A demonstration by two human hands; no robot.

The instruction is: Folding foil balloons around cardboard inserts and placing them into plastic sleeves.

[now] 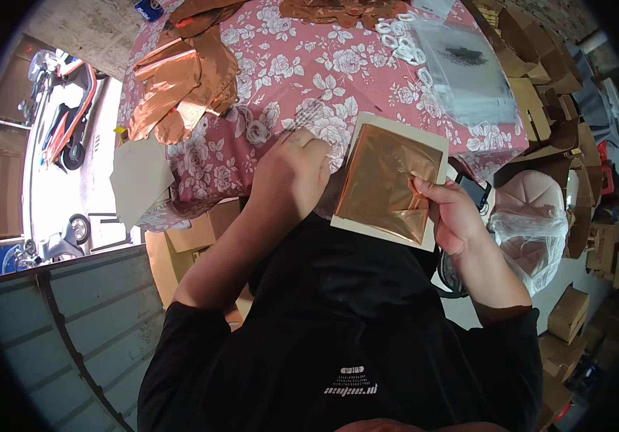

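Foil [381, 180] | long axis forward, right-leaning | right hand [453, 212] clamping it | left hand [291, 169]: grip unclear

Copper foil [381, 176]: glossy, creased, lying on pale card [403, 130]. Both held near front edge of floral tablecloth [280, 65].

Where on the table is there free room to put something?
The middle of the flowered tablecloth looks bare, between copper foil pieces at left and clear plastic bags at right. Both sides and the far edge are crowded.
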